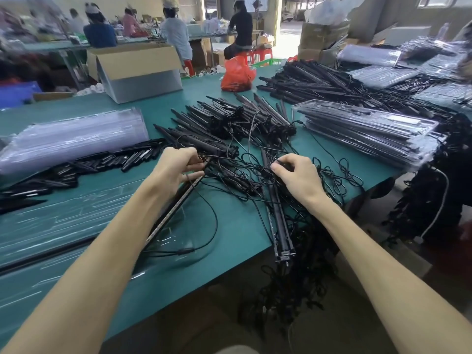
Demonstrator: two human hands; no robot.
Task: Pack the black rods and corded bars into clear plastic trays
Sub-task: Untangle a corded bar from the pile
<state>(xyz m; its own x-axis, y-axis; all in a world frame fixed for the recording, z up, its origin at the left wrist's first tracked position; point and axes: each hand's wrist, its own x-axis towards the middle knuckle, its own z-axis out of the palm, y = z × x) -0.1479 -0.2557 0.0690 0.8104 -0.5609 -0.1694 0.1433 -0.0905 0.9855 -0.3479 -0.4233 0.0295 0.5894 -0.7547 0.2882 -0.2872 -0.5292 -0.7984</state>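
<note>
Here, both hands work in a tangle of cords [242, 185] on the green tabletop [237, 233].
From where I stand, the left hand [178, 167] curls round the far end of a corded bar [173, 212] that slants back over a clear plastic tray [63, 221] at the near edge. The right hand [297, 176] pinches something dark among the cords, above a second bar [279, 226] pointing off the edge. Behind lies a heap of black rods [229, 121], a stack of clear trays [76, 134] left, filled trays [365, 131] right.
</note>
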